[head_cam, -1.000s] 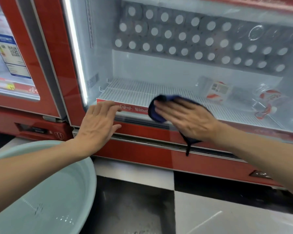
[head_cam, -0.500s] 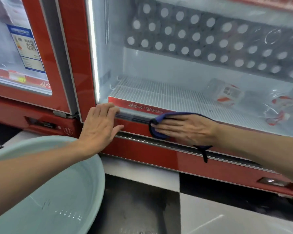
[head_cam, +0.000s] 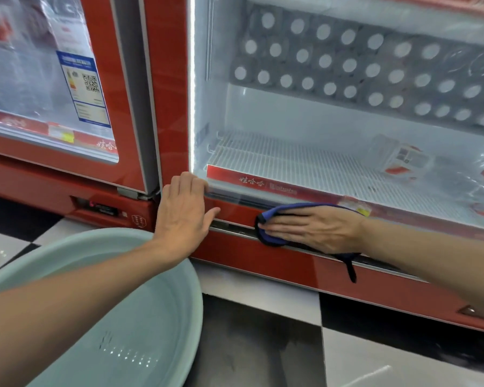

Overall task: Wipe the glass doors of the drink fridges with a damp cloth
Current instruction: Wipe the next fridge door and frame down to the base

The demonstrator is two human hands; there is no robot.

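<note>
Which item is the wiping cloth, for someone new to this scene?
Find the red drink fridge with the lit glass door. On its lower red frame, the right hand presses a dark blue fabric cloth. Nothing else there is soft and blue.
</note>
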